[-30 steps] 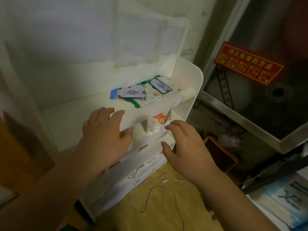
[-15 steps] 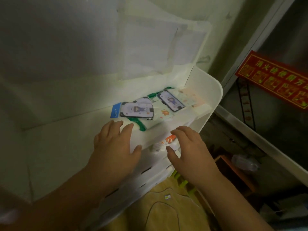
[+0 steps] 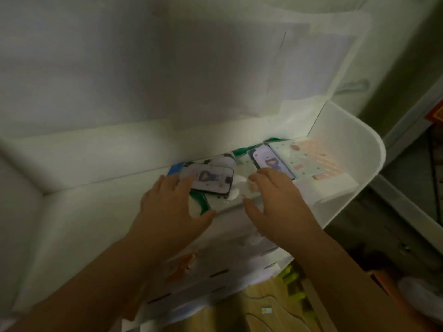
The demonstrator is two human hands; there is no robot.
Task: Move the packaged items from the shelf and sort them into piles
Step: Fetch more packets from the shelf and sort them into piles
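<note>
Both hands are over the top shelf (image 3: pixel 335 149) of the white rack now, and nothing has left it yet. The left hand (image 3: pixel 172 207) lies flat, fingers spread, fingertips on the near corner of the dark phone-case package (image 3: pixel 208 180); its grip is wide open, holding nothing. The right hand (image 3: pixel 275 197) is open too, fingers loosely curved, fingertips touching the pale packet (image 3: pixel 237 188) between the two dark ones, with the thumb down at the front lip; no closed hold that I can see. At two o'clock from the right hand sits a second dark package (image 3: pixel 271 161), and beyond it, further toward two o'clock against the side wall, the dotted pale packet (image 3: pixel 306 159). Green-edged packaging (image 3: pixel 203 204) peeks out beneath the heap. So, by my judgement, the sort is at its very start: every package in view is on the shelf in one overlapping cluster, no piles are in view, and the whole lift-and-separate job remains.
</note>
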